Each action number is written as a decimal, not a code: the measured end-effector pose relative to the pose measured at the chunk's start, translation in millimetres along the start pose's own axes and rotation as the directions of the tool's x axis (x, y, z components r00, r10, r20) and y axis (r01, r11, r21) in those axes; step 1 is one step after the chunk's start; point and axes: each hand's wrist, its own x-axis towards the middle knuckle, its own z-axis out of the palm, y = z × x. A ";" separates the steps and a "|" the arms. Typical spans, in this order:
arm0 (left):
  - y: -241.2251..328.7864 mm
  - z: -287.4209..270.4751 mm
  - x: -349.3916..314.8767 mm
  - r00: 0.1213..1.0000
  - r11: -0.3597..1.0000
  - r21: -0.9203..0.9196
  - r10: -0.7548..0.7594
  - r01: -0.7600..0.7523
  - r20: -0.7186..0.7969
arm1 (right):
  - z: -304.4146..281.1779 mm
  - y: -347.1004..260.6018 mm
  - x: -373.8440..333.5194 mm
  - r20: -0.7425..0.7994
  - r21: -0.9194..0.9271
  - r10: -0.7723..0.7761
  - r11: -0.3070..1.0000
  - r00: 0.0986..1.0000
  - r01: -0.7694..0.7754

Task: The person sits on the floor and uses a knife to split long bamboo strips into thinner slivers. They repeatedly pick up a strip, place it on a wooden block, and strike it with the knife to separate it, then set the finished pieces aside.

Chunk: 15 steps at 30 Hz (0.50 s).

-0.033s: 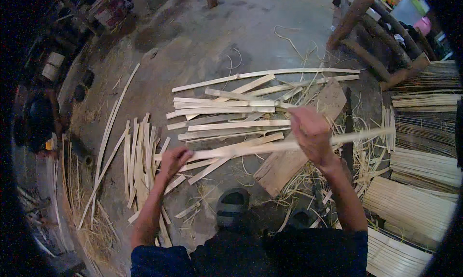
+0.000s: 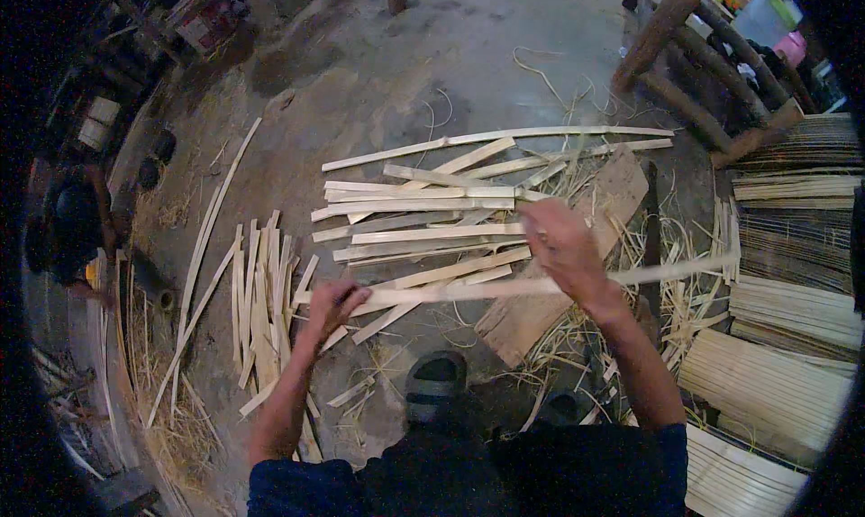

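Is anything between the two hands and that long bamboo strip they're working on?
Nothing visible: the left hand grips the long bamboo strip near one end, and the right hand is on it further along. It lies over the loose strips on the floor.

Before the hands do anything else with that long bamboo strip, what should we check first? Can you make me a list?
1. Left hand has the long pale bamboo strip by its left end: ok.
2. Right hand is on the same strip further along: ok, though exactly how its fingers close cannot be told.
3. Strip is in one piece, running out right over the straw: ok.
4. Flat wooden board lies under the strip: ok.
5. Dark sandalled foot is near the strip, not under it: ok.
6. Pile of cut pale bamboo slats lies just behind the strip, close: cannot tell if touching.
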 end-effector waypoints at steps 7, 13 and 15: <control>-21.7 74.8 -5.8 0.975 0.967 0.228 0.152 -0.114 -0.160 | 145.4 83.4 -13.9 0.085 -0.288 0.006 0.957 0.996 0.018; -13.2 72.5 -18.5 0.705 0.930 0.116 -0.179 0.349 -0.686 | 124.5 93.5 -11.6 0.255 -0.093 0.094 0.993 0.962 -0.072; -20.8 69.9 -28.2 0.612 0.880 -0.086 -0.392 0.467 -0.687 | 110.9 75.4 -15.1 0.214 -0.092 0.082 0.994 0.973 -0.064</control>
